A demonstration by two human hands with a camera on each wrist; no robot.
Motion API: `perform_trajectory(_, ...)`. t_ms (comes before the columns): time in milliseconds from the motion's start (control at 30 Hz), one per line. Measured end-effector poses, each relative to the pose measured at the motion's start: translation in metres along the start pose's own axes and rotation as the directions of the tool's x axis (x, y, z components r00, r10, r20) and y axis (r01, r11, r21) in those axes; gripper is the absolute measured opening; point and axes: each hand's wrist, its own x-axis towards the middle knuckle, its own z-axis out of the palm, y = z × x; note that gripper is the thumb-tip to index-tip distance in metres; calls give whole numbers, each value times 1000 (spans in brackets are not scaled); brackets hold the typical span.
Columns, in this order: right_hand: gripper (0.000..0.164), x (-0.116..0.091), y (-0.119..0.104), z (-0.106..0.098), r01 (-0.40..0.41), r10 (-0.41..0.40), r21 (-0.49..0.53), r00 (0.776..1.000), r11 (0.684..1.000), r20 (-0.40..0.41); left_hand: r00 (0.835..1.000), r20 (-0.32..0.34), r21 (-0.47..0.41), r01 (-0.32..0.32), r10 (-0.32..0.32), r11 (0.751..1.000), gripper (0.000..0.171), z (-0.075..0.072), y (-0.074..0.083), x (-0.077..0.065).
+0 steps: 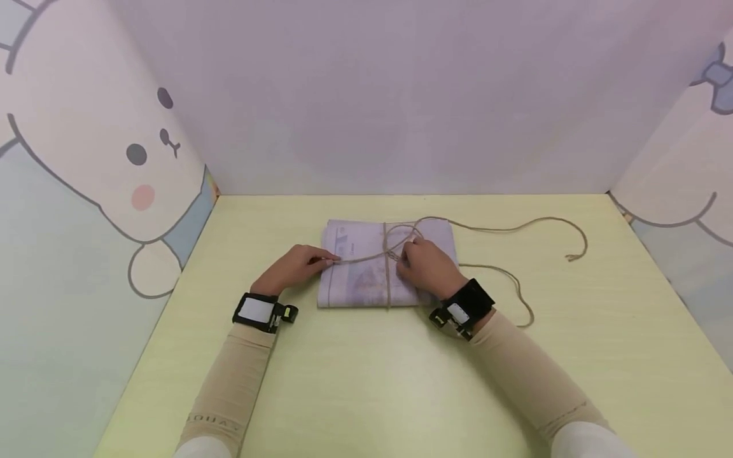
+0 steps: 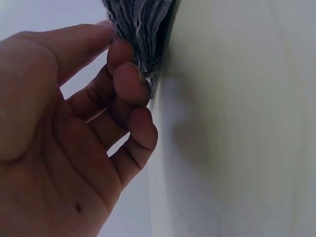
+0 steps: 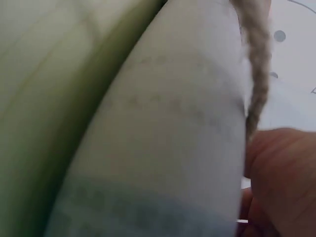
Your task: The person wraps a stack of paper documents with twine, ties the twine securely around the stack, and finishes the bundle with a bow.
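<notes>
A folded stack of newspaper (image 1: 357, 289) lies flat on the table, with brown twine (image 1: 387, 280) passed around it and crossing near its middle. At the stack's left edge my left hand (image 1: 296, 267) pinches one length of the twine between thumb and forefinger, drawn in a line toward the crossing. My right hand (image 1: 429, 267), fingers curled, holds twine beside the crossing, where a loose loop stands up. The left wrist view shows the layered edges of the newspaper (image 2: 140, 29) by the fingertips. Up close in the right wrist view, twine (image 3: 259, 64) runs along the newspaper (image 3: 163, 128).
Two loose twine ends trail to the right; the farther end (image 1: 572, 257) curls round on the pale yellow table (image 1: 355, 381). A plain curtain-like wall (image 1: 401, 114) rises behind the table, and panels with cartoon figures (image 1: 86, 127) flank it.
</notes>
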Motion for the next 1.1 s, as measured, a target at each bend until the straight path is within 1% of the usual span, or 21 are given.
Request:
perform_trajectory(67,13,0,0,0,-10,10,-3,1000,1000,-10,1000,7,0,-2,2,1000,23,-1,0,0)
perform_trajectory(100,12,0,-1,0,-16,16,-3,1000,1000,-11,1000,9,1,-6,6,1000,24,-1,0,0)
perform_trajectory(300,16,-3,1,-2,-31,31,-44,999,999,-7,1000,0,4,-4,4,1000,23,0,0,0)
perform_trajectory(367,16,-5,3,-7,-32,32,-34,999,999,11,1000,0,3,1,-1,1000,23,0,0,0)
perform_trajectory(433,16,-7,5,-15,-37,37,-2,999,999,26,1000,3,6,-1,1,1000,23,0,0,0)
perform_trajectory(533,13,-11,8,-32,-37,34,67,998,997,48,1000,3,6,4,-4,1000,24,0,0,0)
perform_trajectory(600,11,-14,12,-44,-23,19,108,999,994,45,1000,2,10,3,-3,1000,24,0,0,0)
perform_trajectory(700,9,-17,19,-63,11,-14,142,1000,990,23,1000,5,13,11,-11,1000,24,0,-1,0)
perform_trajectory(800,10,-21,27,-83,19,-17,157,1000,987,-14,1000,8,8,16,-16,1000,24,0,-2,-2)
perform_trajectory(867,11,-27,33,-96,6,-1,172,1000,985,-31,1000,4,3,5,-5,1000,24,-1,-2,-2)
perform_trajectory(967,15,-38,45,-118,-36,46,186,998,982,-49,1000,-6,-2,-10,10,1000,23,-2,-3,-2)
perform_trajectory(1100,21,-59,67,-144,-101,116,176,990,979,-76,1000,-9,1,-18,18,1000,23,-1,-2,-1)
